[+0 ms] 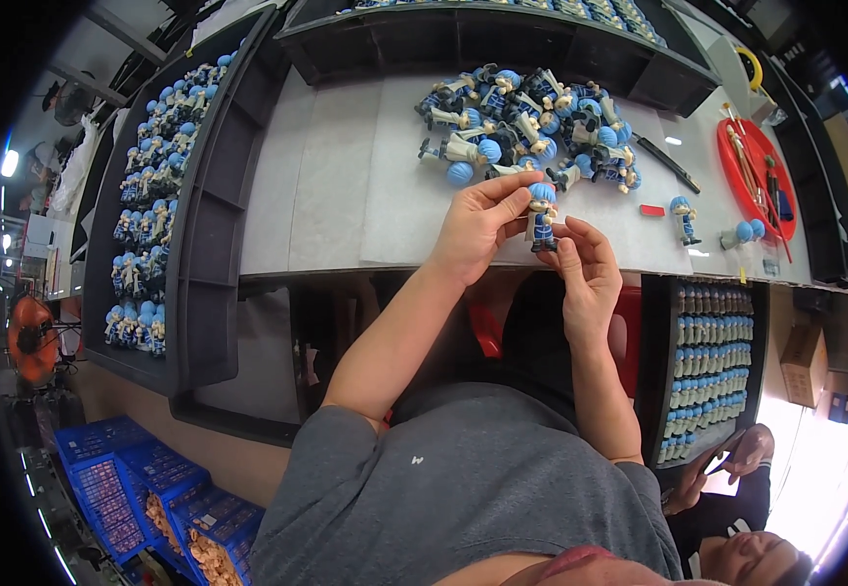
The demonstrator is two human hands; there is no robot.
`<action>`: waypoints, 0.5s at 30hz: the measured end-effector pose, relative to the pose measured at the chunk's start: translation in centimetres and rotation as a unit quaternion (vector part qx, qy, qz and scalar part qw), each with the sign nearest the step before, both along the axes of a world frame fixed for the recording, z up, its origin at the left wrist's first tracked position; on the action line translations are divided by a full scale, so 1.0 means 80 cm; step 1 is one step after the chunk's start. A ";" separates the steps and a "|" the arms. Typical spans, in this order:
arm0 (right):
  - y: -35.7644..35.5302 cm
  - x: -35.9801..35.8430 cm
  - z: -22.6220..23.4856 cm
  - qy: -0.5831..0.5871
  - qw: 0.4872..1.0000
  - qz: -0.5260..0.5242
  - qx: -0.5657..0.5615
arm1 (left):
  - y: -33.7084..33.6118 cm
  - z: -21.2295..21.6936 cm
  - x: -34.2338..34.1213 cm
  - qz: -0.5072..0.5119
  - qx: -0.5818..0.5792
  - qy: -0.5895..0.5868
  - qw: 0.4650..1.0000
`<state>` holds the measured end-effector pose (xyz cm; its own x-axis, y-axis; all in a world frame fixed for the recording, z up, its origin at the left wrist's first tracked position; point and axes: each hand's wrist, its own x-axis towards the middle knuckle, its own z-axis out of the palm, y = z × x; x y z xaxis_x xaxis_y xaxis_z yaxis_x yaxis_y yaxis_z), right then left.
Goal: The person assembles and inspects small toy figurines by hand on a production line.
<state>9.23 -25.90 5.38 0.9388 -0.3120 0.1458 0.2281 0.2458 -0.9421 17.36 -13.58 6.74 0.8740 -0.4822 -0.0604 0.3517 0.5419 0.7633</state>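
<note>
A small blue-haired figurine (542, 223) in a blue outfit stands upright between my hands, just above the table's near edge. The thumb and fingers of my left hand (477, 223) pinch it at the head. My right hand (590, 272) is closed near its feet, thumb and fingertips at the lower end. Just beyond lies a heap of similar figurines (531, 122), tumbled over one another. To the right, another figurine (683, 221) stands upright beside a small red block (651, 211).
A black tray of figurines (211, 293) flanks the left; another black tray (502, 49) spans the back. A black pen-like tool (668, 164) and a red oval dish (736, 161) with brushes lie right. Below is a tray of figurine rows (666, 352); a person's hand (754, 449) holds a phone.
</note>
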 end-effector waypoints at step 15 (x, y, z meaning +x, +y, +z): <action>-0.003 -0.003 0.001 -0.018 0.999 0.003 0.034 | 0.001 0.001 0.000 -0.031 0.002 -0.030 0.999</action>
